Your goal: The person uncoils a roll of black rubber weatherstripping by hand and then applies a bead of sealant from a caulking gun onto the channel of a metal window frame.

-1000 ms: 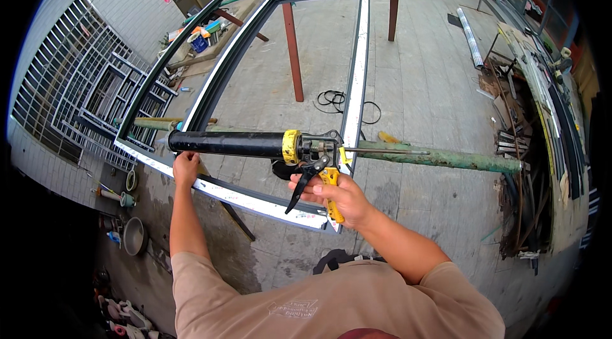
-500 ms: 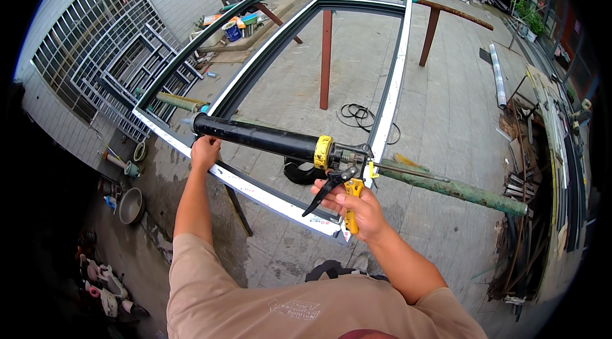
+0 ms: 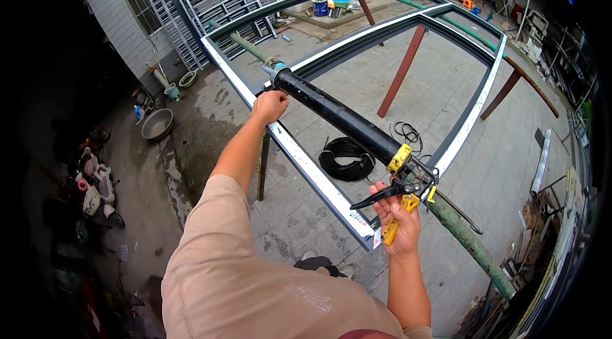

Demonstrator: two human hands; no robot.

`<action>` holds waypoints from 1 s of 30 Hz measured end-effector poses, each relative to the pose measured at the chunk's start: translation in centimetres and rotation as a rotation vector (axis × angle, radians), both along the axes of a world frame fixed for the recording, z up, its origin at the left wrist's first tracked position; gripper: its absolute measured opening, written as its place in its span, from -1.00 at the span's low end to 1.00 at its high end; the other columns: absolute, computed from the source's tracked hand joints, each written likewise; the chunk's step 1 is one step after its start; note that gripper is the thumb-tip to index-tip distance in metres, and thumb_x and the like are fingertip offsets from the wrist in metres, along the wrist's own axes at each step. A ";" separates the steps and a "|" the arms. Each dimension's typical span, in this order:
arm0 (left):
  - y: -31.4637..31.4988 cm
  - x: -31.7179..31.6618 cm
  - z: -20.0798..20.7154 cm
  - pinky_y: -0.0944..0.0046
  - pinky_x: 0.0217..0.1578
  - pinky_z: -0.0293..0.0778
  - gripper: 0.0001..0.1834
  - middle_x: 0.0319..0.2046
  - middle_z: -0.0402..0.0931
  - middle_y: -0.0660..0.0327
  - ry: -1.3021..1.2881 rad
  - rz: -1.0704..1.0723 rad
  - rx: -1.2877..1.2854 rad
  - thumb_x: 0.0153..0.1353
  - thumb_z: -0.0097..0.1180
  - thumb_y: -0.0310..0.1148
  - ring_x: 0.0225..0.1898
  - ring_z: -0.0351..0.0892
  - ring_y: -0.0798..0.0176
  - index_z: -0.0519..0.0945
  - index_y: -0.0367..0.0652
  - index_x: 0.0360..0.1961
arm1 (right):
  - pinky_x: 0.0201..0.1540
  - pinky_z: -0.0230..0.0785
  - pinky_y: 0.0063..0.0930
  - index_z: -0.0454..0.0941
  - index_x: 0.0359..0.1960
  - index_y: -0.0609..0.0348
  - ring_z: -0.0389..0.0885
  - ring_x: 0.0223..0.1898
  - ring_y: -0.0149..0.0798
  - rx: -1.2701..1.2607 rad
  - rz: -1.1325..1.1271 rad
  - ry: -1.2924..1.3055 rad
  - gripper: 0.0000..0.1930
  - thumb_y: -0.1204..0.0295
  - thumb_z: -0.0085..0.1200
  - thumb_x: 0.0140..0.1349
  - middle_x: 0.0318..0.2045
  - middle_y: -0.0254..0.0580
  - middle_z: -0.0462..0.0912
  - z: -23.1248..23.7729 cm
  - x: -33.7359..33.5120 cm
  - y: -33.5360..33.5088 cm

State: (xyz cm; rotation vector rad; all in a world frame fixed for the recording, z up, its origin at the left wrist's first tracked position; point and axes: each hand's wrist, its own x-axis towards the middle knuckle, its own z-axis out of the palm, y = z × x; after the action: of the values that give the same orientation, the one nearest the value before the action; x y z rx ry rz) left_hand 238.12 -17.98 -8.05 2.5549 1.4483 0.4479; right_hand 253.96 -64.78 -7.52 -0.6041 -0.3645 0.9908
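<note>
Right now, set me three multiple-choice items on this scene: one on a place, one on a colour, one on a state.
1. Where does the coil of black cable lie?
A. on the concrete floor under the frame
B. on top of the frame
C. in the metal basin

2. What colour is the handle of the caulking gun?
A. red
B. yellow
C. white

3. How does the right hand stand?
A. open and flat on the frame
B. hanging free
C. closed around the gun's handle

Answers:
1 A, it shows through the metal frame on the floor.
2 B, the grip below the black tube is yellow.
3 C, the fingers wrap the grip, while the left hand rests at the tube's front end.
</note>
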 end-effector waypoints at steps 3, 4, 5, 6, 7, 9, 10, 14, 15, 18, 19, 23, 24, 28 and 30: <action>0.0 -0.2 -0.1 -0.06 0.05 0.63 -0.68 -0.16 0.79 0.05 -0.008 0.005 0.013 0.26 0.19 -0.11 -0.06 0.77 -0.10 0.83 0.00 -0.13 | 0.34 0.54 -0.17 0.32 0.43 0.34 0.59 0.35 0.11 -0.004 0.014 -0.005 -0.41 0.56 0.06 0.35 0.32 0.20 0.56 0.0 0.1 0.1; 0.0 -0.1 -0.1 -0.06 0.05 0.63 -0.69 -0.16 0.79 0.05 -0.003 0.001 0.030 0.25 0.19 -0.13 -0.06 0.76 -0.11 0.83 -0.01 -0.14 | 0.34 0.54 -0.18 0.30 0.44 0.34 0.58 0.36 0.12 -0.012 0.001 -0.020 -0.40 0.55 0.06 0.35 0.32 0.21 0.56 -0.1 0.1 0.0; -0.1 -0.1 -0.1 -0.06 0.05 0.63 -0.69 -0.16 0.79 0.05 -0.005 0.009 0.024 0.25 0.19 -0.13 -0.06 0.76 -0.10 0.83 -0.01 -0.14 | 0.34 0.53 -0.19 0.28 0.45 0.34 0.57 0.36 0.12 -0.020 -0.012 -0.034 -0.39 0.55 0.05 0.36 0.32 0.21 0.56 -0.1 0.2 -0.1; -0.1 -0.1 0.0 -0.06 0.05 0.63 -0.70 -0.15 0.79 0.04 -0.015 0.002 0.028 0.25 0.19 -0.13 -0.05 0.76 -0.11 0.83 -0.02 -0.15 | 0.34 0.53 -0.19 0.28 0.45 0.34 0.57 0.36 0.12 -0.026 -0.003 -0.035 -0.39 0.55 0.05 0.36 0.32 0.21 0.56 -0.2 0.2 -0.1; 0.0 -0.1 -0.1 -0.06 0.05 0.63 -0.70 -0.15 0.79 0.04 -0.025 -0.006 0.032 0.24 0.20 -0.14 -0.05 0.76 -0.11 0.83 -0.02 -0.16 | 0.34 0.53 -0.20 0.27 0.46 0.34 0.57 0.36 0.11 -0.019 -0.006 -0.030 -0.39 0.55 0.05 0.36 0.32 0.21 0.55 -0.2 0.2 -0.1; 0.2 0.1 -0.2 -0.06 0.05 0.63 -0.70 -0.15 0.79 0.04 -0.038 -0.007 0.030 0.23 0.20 -0.15 -0.05 0.76 -0.11 0.83 -0.02 -0.15 | 0.34 0.53 -0.21 0.26 0.46 0.34 0.57 0.36 0.11 -0.015 -0.007 -0.032 -0.39 0.55 0.05 0.36 0.32 0.21 0.55 -0.1 0.3 -0.1; 0.2 0.2 -0.3 -0.06 0.05 0.63 -0.70 -0.16 0.79 0.04 -0.043 -0.009 0.031 0.22 0.20 -0.15 -0.06 0.76 -0.11 0.83 -0.02 -0.16 | 0.34 0.53 -0.21 0.26 0.47 0.34 0.57 0.37 0.11 -0.012 -0.011 -0.032 -0.38 0.55 0.04 0.37 0.32 0.21 0.55 0.0 0.3 -0.1; 0.6 0.0 -0.5 -0.06 0.03 0.63 -0.70 -0.17 0.79 0.05 -0.040 -0.016 0.042 0.23 0.21 -0.14 -0.07 0.76 -0.11 0.82 -0.01 -0.16 | 0.34 0.53 -0.21 0.23 0.49 0.34 0.56 0.38 0.11 -0.004 -0.018 -0.038 -0.37 0.55 0.04 0.37 0.33 0.23 0.54 -0.1 0.3 0.0; 0.6 0.0 -0.5 -0.06 0.02 0.64 -0.70 -0.16 0.79 0.06 -0.031 -0.021 0.046 0.24 0.23 -0.12 -0.07 0.76 -0.10 0.83 -0.01 -0.14 | 0.34 0.53 -0.21 0.23 0.49 0.34 0.56 0.38 0.11 -0.005 -0.015 -0.039 -0.37 0.55 0.04 0.37 0.33 0.23 0.54 -0.1 0.3 0.0; 0.5 -0.1 -0.5 -0.05 0.03 0.63 -0.70 -0.16 0.79 0.05 -0.035 -0.024 0.024 0.24 0.22 -0.13 -0.07 0.76 -0.11 0.82 -0.02 -0.14 | 0.34 0.53 -0.21 0.22 0.50 0.34 0.56 0.38 0.11 -0.003 -0.009 -0.047 -0.36 0.55 0.04 0.38 0.34 0.23 0.54 -0.3 0.3 0.0; 0.5 -0.1 -0.5 -0.05 0.03 0.63 -0.70 -0.16 0.79 0.05 -0.036 -0.022 0.023 0.24 0.22 -0.13 -0.07 0.76 -0.11 0.82 -0.02 -0.14 | 0.34 0.53 -0.21 0.22 0.50 0.35 0.56 0.38 0.11 -0.008 -0.013 -0.049 -0.36 0.55 0.04 0.38 0.34 0.23 0.54 -0.3 0.2 0.0; 0.5 -0.1 -0.5 -0.04 0.02 0.63 -0.72 -0.18 0.79 0.05 -0.049 -0.020 0.023 0.21 0.20 -0.17 -0.07 0.76 -0.11 0.82 -0.02 -0.19 | 0.34 0.53 -0.21 0.22 0.50 0.34 0.55 0.39 0.10 -0.010 -0.013 -0.053 -0.36 0.55 0.04 0.38 0.34 0.23 0.54 -0.3 0.3 -0.1; 0.5 -0.1 -0.5 -0.04 0.02 0.63 -0.71 -0.18 0.79 0.05 -0.046 -0.015 0.018 0.21 0.21 -0.15 -0.07 0.75 -0.11 0.81 -0.03 -0.17 | 0.34 0.53 -0.21 0.22 0.50 0.34 0.55 0.39 0.10 -0.011 -0.010 -0.055 -0.36 0.55 0.04 0.38 0.34 0.23 0.54 -0.3 0.3 -0.1; 0.5 -0.1 -0.6 -0.03 0.02 0.63 -0.73 -0.20 0.79 0.06 -0.056 -0.026 0.031 0.20 0.21 -0.17 -0.08 0.76 -0.10 0.82 -0.02 -0.19 | 0.35 0.52 -0.20 0.22 0.50 0.34 0.54 0.39 0.10 -0.002 -0.018 -0.054 -0.36 0.55 0.04 0.38 0.34 0.24 0.53 -0.4 0.3 -0.1; 0.3 0.0 -0.5 -0.04 0.03 0.62 -0.73 -0.16 0.79 0.06 -0.055 -0.023 0.011 0.21 0.17 -0.19 -0.05 0.75 -0.09 0.81 0.01 -0.18 | 0.36 0.52 -0.20 0.22 0.50 0.33 0.54 0.40 0.10 -0.008 -0.024 -0.057 -0.36 0.55 0.04 0.38 0.34 0.24 0.53 -0.4 0.3 -0.2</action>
State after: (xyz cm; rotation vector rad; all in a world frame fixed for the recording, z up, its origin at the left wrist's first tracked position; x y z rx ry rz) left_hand 238.13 -17.64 -8.51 2.5439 1.4005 0.5202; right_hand 254.28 -64.95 -7.88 -0.6440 -0.4029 0.9543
